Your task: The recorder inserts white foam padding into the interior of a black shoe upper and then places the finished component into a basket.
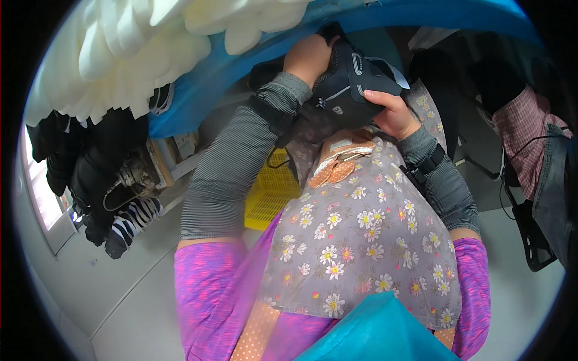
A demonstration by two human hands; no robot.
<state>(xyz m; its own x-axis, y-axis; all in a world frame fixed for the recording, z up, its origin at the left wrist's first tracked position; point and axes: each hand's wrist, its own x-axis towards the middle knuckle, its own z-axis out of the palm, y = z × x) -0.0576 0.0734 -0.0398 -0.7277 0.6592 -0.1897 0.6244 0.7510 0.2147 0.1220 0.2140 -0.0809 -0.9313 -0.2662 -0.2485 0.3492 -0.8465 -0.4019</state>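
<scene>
Blue table edge (241, 66) ahead, forearms raised, both hands, left (308, 57), right (394, 111), clamped on black shoe (349, 81)

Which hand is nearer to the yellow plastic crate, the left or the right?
Left. The left hand grips the black shoe upper above the yellow crate; the right hand lies further right.

The left hand (308, 57) is partly hidden behind the black padded fabric shoe upper (349, 81), its fingers out of sight. The white foam pieces (150, 42) run off the top edge. The dark heap beside the striped cloth (129, 225) is too murky to identify.
</scene>
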